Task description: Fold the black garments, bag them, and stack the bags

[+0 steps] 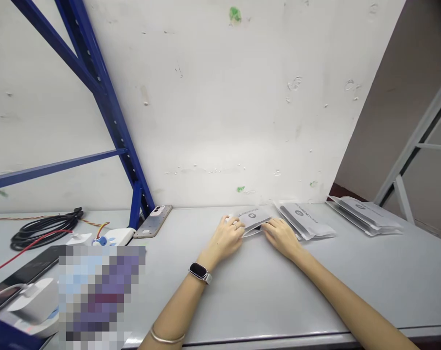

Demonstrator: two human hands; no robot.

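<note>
A pale, translucent plastic bag (252, 214) with dark printed lettering and a round logo lies on the table near the wall. My left hand (225, 237) is closed on its left edge, fingers curled over the plastic; a ring and a wristwatch show on that side. My right hand (281, 237) has its curled fingers at the bag's near right edge. Between the hands the near edge gapes, and a small dark item (257, 227) shows there, too little to tell its kind. Just right of my right hand lie several similar bags (303, 219), overlapping.
Another stack of printed bags (362, 214) lies farther right. Left stand a phone (153, 221) leaning near the blue rack post (113, 112), a coiled black cable (47, 228), chargers (34, 301) and a dark phone-like slab (26, 270). A white wall (220, 121) closes the back.
</note>
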